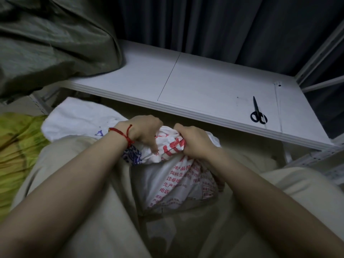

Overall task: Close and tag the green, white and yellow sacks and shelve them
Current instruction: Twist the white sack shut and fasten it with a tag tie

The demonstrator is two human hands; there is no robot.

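Setting: white shelf board (204, 86) in a metal rack, dark curtain (204, 25) behind it. On shelf, left end: green sack (46, 43), slumped and creased, overhanging the front edge. On shelf, right end: black-handled scissors (257, 112), blades together, lying flat near the front edge and well apart from the green sack. Below the shelf, between your knees in beige trousers (115, 211): white sack (178, 179) with red printed characters, its mouth gathered upward into a bunch. Your left hand (143, 131), with a red string bracelet (122, 135) at the wrist, curls its fingers into the left side of the bunched mouth. Your right hand (195, 140) clenches the right side of the same bunch, the knuckles of the two hands close together. Beyond your left hand: a second piece of white fabric (78, 116), whether sack or cloth you cannot tell. Far left, on the floor: yellow sack (18, 142), crumpled, just beside your left leg.
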